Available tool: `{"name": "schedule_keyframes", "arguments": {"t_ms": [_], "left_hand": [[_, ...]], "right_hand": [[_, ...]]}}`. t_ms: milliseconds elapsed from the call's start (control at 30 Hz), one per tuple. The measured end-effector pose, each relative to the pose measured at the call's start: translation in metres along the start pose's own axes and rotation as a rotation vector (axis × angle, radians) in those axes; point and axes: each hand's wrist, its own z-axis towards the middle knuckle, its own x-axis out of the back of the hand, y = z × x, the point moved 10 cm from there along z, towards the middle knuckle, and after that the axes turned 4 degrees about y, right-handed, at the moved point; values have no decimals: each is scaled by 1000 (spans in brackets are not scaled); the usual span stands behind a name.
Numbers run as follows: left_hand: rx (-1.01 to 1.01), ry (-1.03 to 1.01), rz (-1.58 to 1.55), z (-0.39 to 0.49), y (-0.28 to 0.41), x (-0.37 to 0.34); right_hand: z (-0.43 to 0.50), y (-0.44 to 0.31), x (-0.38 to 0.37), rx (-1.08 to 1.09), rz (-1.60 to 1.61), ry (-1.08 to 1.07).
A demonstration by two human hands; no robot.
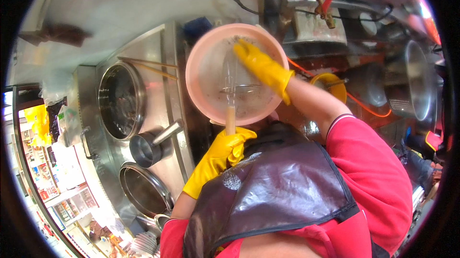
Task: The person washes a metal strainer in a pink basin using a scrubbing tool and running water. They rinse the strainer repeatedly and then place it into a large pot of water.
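Observation:
My left hand [219,157], in a yellow rubber glove, grips the wooden handle [230,118] of a metal kitchen utensil. Its wire shaft [230,82] and blurred head reach into a round pink plastic basin [191,78], which holds cloudy liquid with dark specks. Also gloved in yellow, my right hand [260,64] is inside the basin with its fingers stretched to the far side, over or against the utensil's head. Blur hides whether those fingers pinch anything. A curved metal wire [246,86] shows across the basin's middle.
On the left, a steel counter carries a large round pot [122,100], a small saucepan [145,150], another round pot [145,189] and wooden chopsticks [151,66]. A red-handled valve [327,5] is at upper right. Beyond my right arm are a yellow container [329,85], orange hose [370,108] and perforated steel pot [409,82].

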Motion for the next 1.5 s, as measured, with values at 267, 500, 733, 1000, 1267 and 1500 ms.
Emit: {"name": "schedule_keyframes", "arguments": {"t_ms": [267,500,733,1000,1267,1500], "left_hand": [[33,-24,-189,-13,14,-14],[-49,-107,-234,-4,32,-19],[42,-121,-457,32,19,10],[28,-456,-953,7,69,-48],[-75,-491,-1149,-25,77,-38],[76,399,-138,7,12,39]], "right_hand": [[-29,-31,-6,492,-273,47],[-11,95,-47,-613,1035,-164],[-61,-39,-30,254,-363,-11],[-31,-115,-17,586,-343,-187],[-50,36,-26,-271,217,65],[-1,-87,-10,313,-545,-257]]}}
